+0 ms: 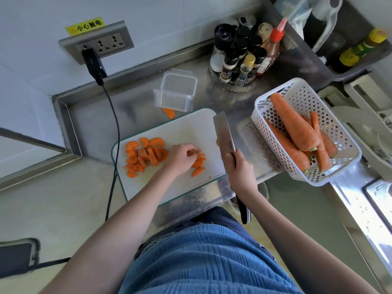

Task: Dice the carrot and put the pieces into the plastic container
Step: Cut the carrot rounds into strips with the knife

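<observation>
The carrot slices (198,161) are pinched under the curled fingers (192,152) of the left hand (180,159), while the knife (224,137), gripped by the right hand (240,170), is held just to their right.

The far half of the cutting board (186,128) is left bare, so a way is offered from the carrot slices (144,155) toward the plastic container (175,92), which stands open just beyond the board's far edge. One stray carrot piece (168,113) lies between board and container. On the right the way is closed off by the upright cleaver (224,134) and, beyond it, by the white basket (305,132) of whole carrots. Behind the container, room is taken by a rack of bottles (241,56). On the left, a black cable (114,132) hangs along the board's edge.
</observation>
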`<act>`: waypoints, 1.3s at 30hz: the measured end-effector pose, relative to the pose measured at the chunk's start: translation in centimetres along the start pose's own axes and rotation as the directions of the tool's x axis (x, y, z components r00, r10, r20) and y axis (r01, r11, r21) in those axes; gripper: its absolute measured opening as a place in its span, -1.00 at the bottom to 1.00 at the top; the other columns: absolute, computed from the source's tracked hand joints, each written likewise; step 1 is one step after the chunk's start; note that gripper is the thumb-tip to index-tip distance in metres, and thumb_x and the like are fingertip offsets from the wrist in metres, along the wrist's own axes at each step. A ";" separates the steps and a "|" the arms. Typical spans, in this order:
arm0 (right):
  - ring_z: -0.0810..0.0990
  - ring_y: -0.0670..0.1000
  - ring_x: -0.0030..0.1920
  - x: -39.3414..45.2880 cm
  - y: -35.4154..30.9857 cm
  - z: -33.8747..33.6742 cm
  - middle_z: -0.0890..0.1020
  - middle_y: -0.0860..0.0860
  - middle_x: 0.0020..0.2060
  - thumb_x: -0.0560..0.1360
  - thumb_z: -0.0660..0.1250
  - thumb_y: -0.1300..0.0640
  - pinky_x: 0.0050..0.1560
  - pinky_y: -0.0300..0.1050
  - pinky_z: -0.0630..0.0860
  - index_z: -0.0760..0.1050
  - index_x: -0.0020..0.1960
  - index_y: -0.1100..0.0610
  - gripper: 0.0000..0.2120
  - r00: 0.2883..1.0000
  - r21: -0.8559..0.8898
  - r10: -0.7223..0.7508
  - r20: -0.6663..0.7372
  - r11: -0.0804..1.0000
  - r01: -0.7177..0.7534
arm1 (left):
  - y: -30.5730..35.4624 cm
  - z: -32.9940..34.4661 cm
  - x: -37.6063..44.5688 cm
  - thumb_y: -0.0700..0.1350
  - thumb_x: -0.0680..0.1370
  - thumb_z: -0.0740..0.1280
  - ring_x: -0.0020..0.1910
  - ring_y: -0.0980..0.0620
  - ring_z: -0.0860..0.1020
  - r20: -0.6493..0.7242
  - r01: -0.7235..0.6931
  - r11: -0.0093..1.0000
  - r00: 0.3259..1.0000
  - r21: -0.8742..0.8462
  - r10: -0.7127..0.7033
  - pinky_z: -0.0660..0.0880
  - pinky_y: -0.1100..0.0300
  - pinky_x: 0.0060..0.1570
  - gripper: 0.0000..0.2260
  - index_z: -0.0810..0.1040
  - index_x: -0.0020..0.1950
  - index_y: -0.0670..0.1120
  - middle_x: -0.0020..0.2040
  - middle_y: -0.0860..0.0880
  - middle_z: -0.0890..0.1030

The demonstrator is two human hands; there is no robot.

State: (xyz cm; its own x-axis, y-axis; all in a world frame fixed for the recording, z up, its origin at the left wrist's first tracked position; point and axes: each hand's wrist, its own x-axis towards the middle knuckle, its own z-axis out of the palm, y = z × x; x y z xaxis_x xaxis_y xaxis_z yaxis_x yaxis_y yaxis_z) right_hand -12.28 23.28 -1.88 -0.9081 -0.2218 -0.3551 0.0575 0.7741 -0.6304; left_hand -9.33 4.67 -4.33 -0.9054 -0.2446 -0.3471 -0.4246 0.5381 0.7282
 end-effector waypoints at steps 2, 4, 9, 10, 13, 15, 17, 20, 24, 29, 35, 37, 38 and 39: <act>0.51 0.23 -0.33 -0.1 -0.4 0.2 0.49 0.11 -0.36 0.65 0.04 -0.02 -0.40 -0.06 0.32 0.27 -0.04 0.17 -0.75 0.997 -0.151 -0.076 -0.020 0.986 0.072 | 0.0 -0.3 -1.1 -0.31 0.50 0.24 -0.01 -0.02 0.57 -0.224 -0.034 0.999 0.974 -0.009 0.031 0.49 0.16 0.02 -0.80 0.60 0.06 -0.17 -0.02 -0.07 0.64; 0.52 0.22 -0.37 -0.5 -0.6 0.3 0.46 0.10 -0.39 0.65 0.05 -0.03 -0.43 -0.10 0.28 0.29 -0.01 0.14 -0.77 0.976 -0.356 -0.219 -0.002 0.912 0.204 | 0.2 -0.7 -2.5 -0.29 0.48 0.20 -0.05 -0.06 0.51 -0.493 -0.116 0.992 0.862 0.040 0.121 0.45 0.14 -0.04 -0.82 0.55 0.00 -0.19 -0.08 -0.09 0.60; 0.49 0.11 -0.59 -0.8 -0.3 0.7 0.51 0.09 -0.53 0.27 0.56 -0.07 -0.58 -0.23 0.23 0.22 -0.07 0.11 -0.44 0.890 -0.625 -0.456 0.027 0.687 0.371 | 1.8 -2.2 -4.0 -0.26 0.43 0.18 -0.02 -0.05 0.48 -0.547 -0.382 0.885 0.696 0.265 0.465 0.39 0.11 0.04 -0.79 0.60 -0.07 -0.20 -0.08 -0.08 0.58; 0.50 0.11 -0.59 -0.7 -0.1 1.0 0.50 0.08 -0.54 0.17 0.61 -0.08 -0.60 -0.21 0.30 0.23 -0.08 0.12 -0.37 0.868 -0.642 -0.497 0.006 0.664 0.385 | 1.8 -2.3 -3.7 -0.23 0.43 0.20 -0.01 -0.04 0.49 -0.458 -0.429 0.851 0.718 0.303 0.524 0.41 0.09 0.06 -0.78 0.62 -0.07 -0.18 -0.08 -0.06 0.60; 0.54 0.14 -0.55 -0.9 0.2 1.4 0.53 0.11 -0.51 0.11 0.64 -0.09 -0.58 -0.15 0.41 0.25 -0.08 0.15 -0.32 0.827 -0.650 -0.561 -0.039 0.643 0.405 | 1.4 -2.2 -2.9 -0.17 0.47 0.28 0.11 0.02 0.50 -0.133 -0.460 0.839 0.849 0.290 0.511 0.44 0.05 0.17 -0.77 0.64 0.08 -0.10 0.06 0.00 0.63; 0.55 0.15 -0.53 -1.0 0.3 1.5 0.54 0.11 -0.49 0.13 0.63 -0.08 -0.56 -0.14 0.43 0.26 -0.06 0.17 -0.33 0.818 -0.655 -0.571 -0.060 0.641 0.400 | 1.1 -2.1 -2.2 -0.13 0.51 0.36 0.22 0.05 0.45 0.012 -0.391 0.887 0.916 0.247 0.400 0.34 0.11 0.31 -0.71 0.58 0.23 -0.05 0.21 0.04 0.58; 0.55 0.16 -0.52 -1.0 0.3 1.6 0.53 0.11 -0.48 0.12 0.63 -0.07 -0.56 -0.13 0.43 0.31 -0.07 0.19 -0.35 0.814 -0.664 -0.578 -0.051 0.629 0.405 | 1.1 -2.4 -1.5 -0.09 0.52 0.37 0.27 0.06 0.40 0.133 -0.336 0.910 0.941 0.243 0.312 0.26 0.22 0.32 -0.66 0.53 0.30 -0.01 0.27 0.07 0.53; 0.54 0.15 -0.53 -0.8 0.4 1.6 0.52 0.10 -0.48 0.07 0.65 -0.07 -0.57 -0.12 0.43 0.45 -0.15 0.23 -0.42 0.792 -0.680 -0.609 -0.030 0.594 0.431 | 1.4 -2.8 -0.5 -0.08 0.53 0.36 0.24 0.03 0.41 0.320 -0.326 0.906 0.918 0.271 0.234 0.27 0.25 0.24 -0.68 0.54 0.29 0.01 0.23 0.05 0.56; 0.54 0.14 -0.53 -0.7 0.7 1.5 0.52 0.09 -0.49 0.13 0.63 -0.08 -0.57 -0.13 0.42 0.46 -0.16 0.23 -0.46 0.758 -0.683 -0.651 -0.026 0.566 0.462 | 2.1 -2.7 -0.4 -0.12 0.54 0.34 0.11 0.01 0.49 0.354 -0.351 0.898 0.902 0.267 0.248 0.30 0.29 0.07 -0.77 0.62 0.19 -0.03 0.10 -0.01 0.62; 0.54 0.12 -0.52 -1.0 1.3 1.7 0.52 0.06 -0.49 0.13 0.62 -0.10 -0.56 -0.15 0.42 0.29 -0.09 0.18 -0.36 0.727 -0.678 -0.686 -0.014 0.542 0.497 | 1.9 -2.1 -0.5 -0.10 0.51 0.38 0.00 0.03 0.54 0.290 -0.253 0.940 0.939 0.230 0.182 0.41 0.21 0.02 -0.85 0.65 0.06 -0.07 0.03 -0.01 0.63; 0.54 0.11 -0.52 -1.3 1.9 1.7 0.52 0.05 -0.48 0.11 0.63 -0.12 -0.57 -0.15 0.41 0.24 -0.11 0.14 -0.32 0.730 -0.667 -0.683 0.000 0.545 0.509 | 1.6 -2.6 0.1 -0.22 0.44 0.45 -0.26 0.10 0.56 0.221 -0.083 0.991 0.974 0.104 0.058 0.48 0.29 -0.21 -0.90 0.64 -0.06 -0.09 -0.22 0.05 0.59; 0.54 0.11 -0.53 -1.3 2.5 1.3 0.53 0.05 -0.48 0.13 0.61 -0.15 -0.57 -0.15 0.40 0.24 -0.11 0.14 -0.33 0.739 -0.670 -0.673 -0.009 0.553 0.495 | 1.3 -3.0 0.5 -0.25 0.42 0.47 -0.30 0.09 0.61 0.220 -0.005 1.000 0.975 0.001 0.005 0.56 0.25 -0.22 -0.89 0.63 -0.10 -0.10 -0.29 0.03 0.61; 0.54 0.11 -0.53 -1.3 2.9 1.1 0.53 0.05 -0.48 0.15 0.60 -0.17 -0.57 -0.14 0.40 0.25 -0.10 0.14 -0.34 0.745 -0.671 -0.667 -0.012 0.557 0.488 | 1.0 -3.1 0.6 -0.25 0.42 0.47 -0.29 0.09 0.62 0.207 0.009 1.000 0.978 -0.025 -0.004 0.57 0.24 -0.19 -0.90 0.63 -0.11 -0.10 -0.27 0.02 0.63; 0.54 0.11 -0.53 -1.3 3.1 0.9 0.53 0.05 -0.47 0.16 0.59 -0.18 -0.57 -0.13 0.41 0.25 -0.10 0.14 -0.34 0.749 -0.673 -0.662 -0.011 0.559 0.484 | 0.8 -3.2 0.8 -0.23 0.42 0.47 -0.26 0.11 0.61 0.177 0.001 1.000 0.984 -0.022 0.003 0.55 0.26 -0.16 -0.90 0.63 -0.10 -0.09 -0.24 0.02 0.63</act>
State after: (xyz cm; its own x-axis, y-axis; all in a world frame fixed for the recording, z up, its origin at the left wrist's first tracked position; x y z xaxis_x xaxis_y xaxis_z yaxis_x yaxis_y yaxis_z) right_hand -10.61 25.48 -4.00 -0.7233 -0.6719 0.1590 -0.6864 0.7248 -0.0597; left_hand -10.42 2.33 -2.14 -0.8909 -0.0960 -0.4439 -0.4252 0.5201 0.7408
